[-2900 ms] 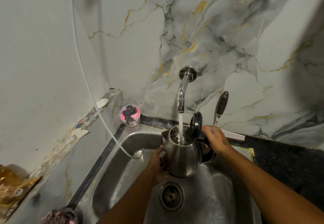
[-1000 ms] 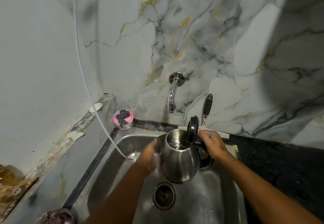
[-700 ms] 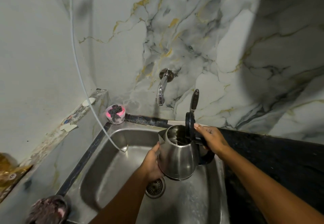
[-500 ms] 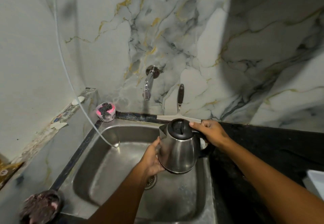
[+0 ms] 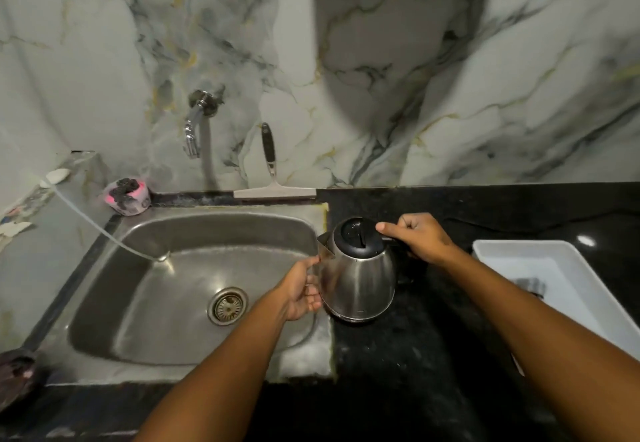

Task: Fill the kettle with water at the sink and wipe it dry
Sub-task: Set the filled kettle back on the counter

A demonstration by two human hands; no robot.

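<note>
Setting down is the step in hand, judging from the head view: the kettle [image 5: 358, 270] sits at mid-frame, just right of the sink [image 5: 194, 289], over the black worktop [image 5: 415, 355]; whether its base touches the stone I cannot tell. Its black lid [image 5: 358, 238] is shut. The right hand [image 5: 420, 237] is closed around the handle, thumb lying on the lid's edge. The left hand [image 5: 304, 291] is spread wide and cupped against the steel wall below the spout, steadying rather than gripping.

To do this well, keep the kettle level, lower it flat onto the worktop clear of the sink's raised rim, and let the left hand go only once the base is firm. A wet steel wall may slip, so the handle grip should carry the weight. A cloth for wiping is then needed; a dark one seems to lie in the white tray [image 5: 568, 268] at the right edge.

The tap [image 5: 195, 126] at upper left runs no water. A squeegee [image 5: 272, 171] leans on the wall behind the sink. No brand, label or writing is readable anywhere.
</note>
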